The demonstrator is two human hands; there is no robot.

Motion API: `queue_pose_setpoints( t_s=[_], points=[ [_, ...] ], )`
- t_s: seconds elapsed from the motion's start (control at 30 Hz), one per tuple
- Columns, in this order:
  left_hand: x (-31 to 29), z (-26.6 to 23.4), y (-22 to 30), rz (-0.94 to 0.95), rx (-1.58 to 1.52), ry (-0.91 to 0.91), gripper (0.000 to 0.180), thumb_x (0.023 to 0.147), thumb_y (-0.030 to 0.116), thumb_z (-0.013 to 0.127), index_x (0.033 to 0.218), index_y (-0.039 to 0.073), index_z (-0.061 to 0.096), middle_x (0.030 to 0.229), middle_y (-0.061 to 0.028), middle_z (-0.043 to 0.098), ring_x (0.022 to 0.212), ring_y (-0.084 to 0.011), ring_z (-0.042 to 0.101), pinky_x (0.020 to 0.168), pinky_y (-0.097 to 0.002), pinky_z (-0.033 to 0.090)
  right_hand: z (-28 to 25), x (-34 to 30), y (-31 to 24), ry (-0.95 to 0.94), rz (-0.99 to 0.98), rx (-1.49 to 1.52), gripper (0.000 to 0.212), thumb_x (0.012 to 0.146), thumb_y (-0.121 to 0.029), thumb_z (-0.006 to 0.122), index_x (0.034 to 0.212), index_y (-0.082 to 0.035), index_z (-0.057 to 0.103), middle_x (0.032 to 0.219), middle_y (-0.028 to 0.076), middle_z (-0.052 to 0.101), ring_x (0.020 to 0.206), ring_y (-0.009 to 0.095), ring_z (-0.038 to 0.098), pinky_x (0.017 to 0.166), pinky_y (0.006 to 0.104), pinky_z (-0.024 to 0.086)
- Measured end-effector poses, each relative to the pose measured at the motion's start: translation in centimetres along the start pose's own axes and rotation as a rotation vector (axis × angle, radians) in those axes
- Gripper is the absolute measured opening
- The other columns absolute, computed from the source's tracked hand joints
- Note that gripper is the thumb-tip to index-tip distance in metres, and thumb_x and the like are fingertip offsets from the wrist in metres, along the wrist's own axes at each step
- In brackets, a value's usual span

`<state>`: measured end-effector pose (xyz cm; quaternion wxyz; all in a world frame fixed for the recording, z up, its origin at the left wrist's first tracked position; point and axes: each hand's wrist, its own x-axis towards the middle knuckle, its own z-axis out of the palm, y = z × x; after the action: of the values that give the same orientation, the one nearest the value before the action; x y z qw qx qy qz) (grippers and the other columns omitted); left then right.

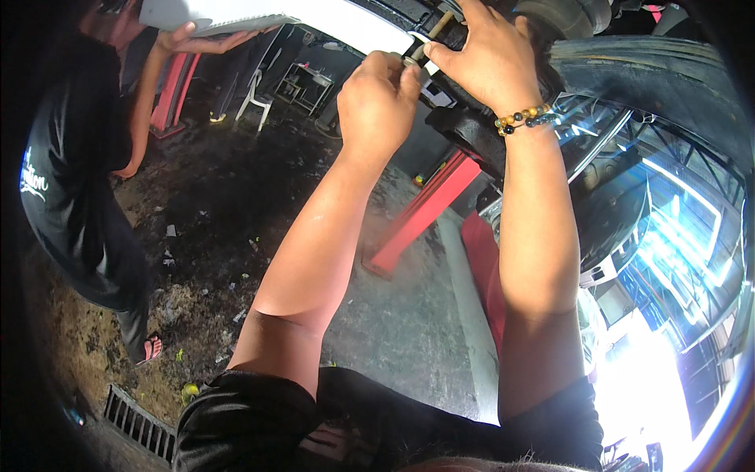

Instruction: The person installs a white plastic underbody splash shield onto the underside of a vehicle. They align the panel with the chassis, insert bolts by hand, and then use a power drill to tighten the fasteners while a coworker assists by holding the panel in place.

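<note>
A: Largest first. What was overhead?

B: Raised vehicle underside, dark, with a tyre at the upper right. White body panel ran along the top edge. Red lift post slanted down to the concrete floor.

A: Anyone else there?

B: One person in a dark shirt at the left edge, one hand flat against the white panel. Oily, littered floor around them; drain grate at the lower left.

A: And the wearer's hands?

B: Both arms reached up from the lower edge. Left hand was curled into a fist, fingers closed around something small; exactly what, I couldn't tell. Right hand, with a bead bracelet on the wrist, had thumb and fingers pinched on a small dark fitting.

A: Where was that fitting?

B: Near the top edge, just under the white panel's lower rim, between the two hands, both touching it. A thin rod stuck up just beside it.
</note>
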<state>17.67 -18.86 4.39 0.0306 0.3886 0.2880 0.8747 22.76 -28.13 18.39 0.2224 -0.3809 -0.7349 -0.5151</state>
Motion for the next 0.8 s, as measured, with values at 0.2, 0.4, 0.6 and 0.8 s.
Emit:
queue_pose_setpoints(
  t_s=[0.2, 0.4, 0.6, 0.8],
  points=[
    [0.3, 0.3, 0.1, 0.047, -0.041, 0.041, 0.022, 0.088, 0.010, 0.078, 0.103, -0.001, 0.067, 0.088, -0.0126, 0.076, 0.079, -0.0188, 0.075, 0.074, -0.0312, 0.058, -1.0, -0.3, -0.7, -0.030, 0.004, 0.014, 0.056, 0.083, -0.033, 0.077, 0.126, -0.003, 0.057, 0.120, 0.024, 0.068, 0.119, 0.040, 0.062, 0.117, 0.0535, 0.034],
    [-0.5, 1.6, -1.1, 0.073, -0.308, 0.111, 0.019, 0.088, 0.007, 0.080, 0.100, -0.001, 0.067, 0.091, -0.0119, 0.075, 0.078, -0.0139, 0.072, 0.073, -0.0275, 0.057, -0.2, 0.3, 0.1, -0.033, 0.025, 0.002, 0.055, 0.083, -0.033, 0.077, 0.125, -0.003, 0.057, 0.120, 0.023, 0.068, 0.119, 0.040, 0.062, 0.117, 0.0518, 0.036],
    [-0.8, 0.8, -0.2, -0.229, -0.249, 0.016, 0.022, 0.090, 0.021, 0.077, 0.094, 0.001, 0.070, 0.085, -0.0159, 0.074, 0.078, -0.0261, 0.073, 0.073, -0.0383, 0.056, 0.0, 0.3, 0.2, -0.047, 0.039, 0.005, 0.055, 0.082, -0.031, 0.077, 0.125, -0.004, 0.058, 0.120, 0.023, 0.068, 0.119, 0.040, 0.062, 0.115, 0.0510, 0.038],
    [0.3, 0.3, -0.3, -0.183, -0.024, -0.143, 0.035, 0.099, 0.035, 0.068, 0.100, 0.000, 0.070, 0.082, -0.0130, 0.074, 0.075, -0.0225, 0.072, 0.073, -0.0357, 0.056, 0.2, 0.5, 0.3, -0.030, 0.031, 0.020, 0.054, 0.081, -0.030, 0.078, 0.124, -0.004, 0.058, 0.119, 0.023, 0.068, 0.117, 0.040, 0.063, 0.114, 0.0499, 0.039]
  ],
)
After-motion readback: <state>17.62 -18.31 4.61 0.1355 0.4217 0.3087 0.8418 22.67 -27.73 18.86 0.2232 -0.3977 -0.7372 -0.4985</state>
